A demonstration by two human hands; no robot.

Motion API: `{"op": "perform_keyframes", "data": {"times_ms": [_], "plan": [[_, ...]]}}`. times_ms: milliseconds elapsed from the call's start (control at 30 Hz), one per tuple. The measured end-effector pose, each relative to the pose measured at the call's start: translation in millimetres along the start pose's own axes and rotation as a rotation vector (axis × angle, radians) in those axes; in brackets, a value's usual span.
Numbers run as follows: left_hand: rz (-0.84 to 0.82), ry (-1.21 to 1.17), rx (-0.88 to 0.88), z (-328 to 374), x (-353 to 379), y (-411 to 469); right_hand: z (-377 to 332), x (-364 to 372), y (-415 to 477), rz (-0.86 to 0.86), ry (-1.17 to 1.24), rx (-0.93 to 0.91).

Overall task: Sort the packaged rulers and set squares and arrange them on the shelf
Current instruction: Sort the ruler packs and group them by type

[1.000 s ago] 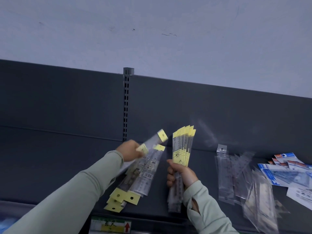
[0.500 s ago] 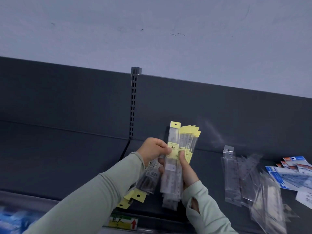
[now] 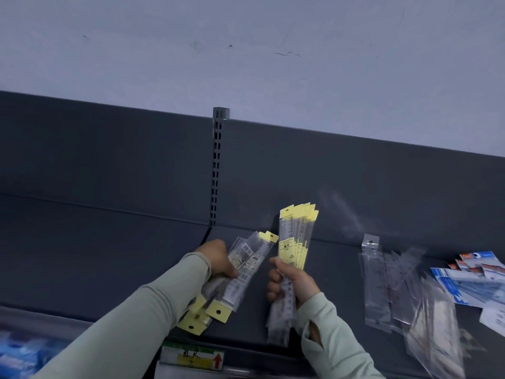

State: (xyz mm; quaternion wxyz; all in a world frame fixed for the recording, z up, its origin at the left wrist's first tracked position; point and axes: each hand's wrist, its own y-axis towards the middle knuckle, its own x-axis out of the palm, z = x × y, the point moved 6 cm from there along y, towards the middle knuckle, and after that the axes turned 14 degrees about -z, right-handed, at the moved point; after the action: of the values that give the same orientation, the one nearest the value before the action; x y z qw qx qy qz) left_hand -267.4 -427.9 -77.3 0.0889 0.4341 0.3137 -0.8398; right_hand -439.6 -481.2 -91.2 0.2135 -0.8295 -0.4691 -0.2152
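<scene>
**A bundle of rulers in each hand**

At the far left, below the front lip of the dark grey shelf point(image 3: 82, 255), you have some blurred blue goods point(image 3: 19, 354); what they are cannot be made out.

Your left hand point(image 3: 218, 259) reaches over the shelf with its fingers curled round a slanted bunch of rulers point(image 3: 240, 272) in clear sleeves. The bunch leans up toward the right. Yellow tabs show at both ends: the lower ones hang by the shelf's front edge, and the upper ones point at your other bundle.

Behind this hand a slotted post point(image 3: 217, 165) runs up the back panel. A price label point(image 3: 191, 356) with a red arrow sits on the shelf's front edge, between your two sleeves.

Your right hand point(image 3: 292, 283) is a closed fist wrapped round the middle of an upright stack of rulers point(image 3: 296, 233). The stack is fanned slightly, with its yellow headers on top and its clear lower ends hanging below the fist. The two bundles are near each other but do not touch.

Further right, a pile of clear packets point(image 3: 382, 283) lies loose on the shelf, overlapping at different angles. Their contents are hard to tell. Just beside them, at the frame's right edge, some blue-and-white packets point(image 3: 472, 283) lie fanned out.
</scene>
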Motion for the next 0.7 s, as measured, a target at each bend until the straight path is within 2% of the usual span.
{"op": "perform_keyframes", "data": {"times_ms": [100,233,300,367,467,567,700], "plan": [[0.077,-0.134,0.074,-1.4,-6.6,-2.6,1.1,-2.0,0.4,0.012,0.001,0.002],[0.148,-0.558,0.332,9.3,-18.4,-12.5,1.7,-4.5,0.9,0.020,0.017,0.008],[0.188,-0.681,0.439,16.3,-27.0,-18.4,2.5,-6.5,1.7,0.031,0.019,0.006],[0.307,-0.686,0.514,20.6,-38.6,-19.4,2.4,-8.7,3.0,0.050,0.019,-0.004],[0.508,-0.484,0.513,22.7,-46.5,-20.1,0.5,-5.5,3.2,0.037,-0.002,-0.003],[0.522,-0.470,0.626,37.5,-36.7,-26.8,-1.7,8.7,-1.1,-0.083,-0.049,0.025],[0.451,-0.551,0.747,62.1,-21.6,-35.1,-3.8,24.8,-4.9,-0.243,-0.058,-0.003]]}}
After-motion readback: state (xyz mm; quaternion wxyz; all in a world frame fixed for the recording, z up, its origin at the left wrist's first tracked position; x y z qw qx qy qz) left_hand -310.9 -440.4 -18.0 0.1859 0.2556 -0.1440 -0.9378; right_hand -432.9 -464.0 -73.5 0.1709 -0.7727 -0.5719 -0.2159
